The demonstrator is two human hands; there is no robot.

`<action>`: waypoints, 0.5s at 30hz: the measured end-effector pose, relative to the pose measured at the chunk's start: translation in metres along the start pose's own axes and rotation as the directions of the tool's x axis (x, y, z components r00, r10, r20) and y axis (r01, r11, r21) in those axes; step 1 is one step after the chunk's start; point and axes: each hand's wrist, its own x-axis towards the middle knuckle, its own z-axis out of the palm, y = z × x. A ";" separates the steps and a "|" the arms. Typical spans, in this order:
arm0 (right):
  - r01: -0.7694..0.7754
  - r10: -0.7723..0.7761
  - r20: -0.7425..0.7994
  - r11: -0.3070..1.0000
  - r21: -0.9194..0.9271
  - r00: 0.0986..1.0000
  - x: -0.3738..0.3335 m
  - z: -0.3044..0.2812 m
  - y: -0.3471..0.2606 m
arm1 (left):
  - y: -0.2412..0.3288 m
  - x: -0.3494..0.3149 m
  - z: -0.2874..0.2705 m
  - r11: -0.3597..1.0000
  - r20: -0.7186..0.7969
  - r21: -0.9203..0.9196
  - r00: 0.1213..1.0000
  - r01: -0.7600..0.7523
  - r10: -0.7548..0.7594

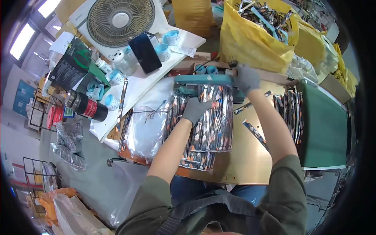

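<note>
A stack of shiny patterned pouches [214, 117] lies at the middle of the desk [243, 160], their top ends under the teal sealer bar [203, 80] near the far edge. The gloved left hand [196, 109] presses flat on the stack, fingers spread, gripping nothing. The gloved right hand [246, 78] wraps the bar's right end, hiding that end; more pouches [290, 113] stand toward the right edge, partly behind the forearm.

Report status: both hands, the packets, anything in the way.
Left gloved hand flat on the shiny patterned foil packets. Right gloved hand grips the teal sealer bar. Loose patterned strips lie on the brass-coloured tabletop beside the stack.
</note>
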 end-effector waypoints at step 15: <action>-0.041 0.059 -0.085 0.979 0.198 0.995 -0.013 0.022 -0.004 | -0.032 0.011 0.000 0.996 -0.005 -0.048 0.997 -0.081 0.081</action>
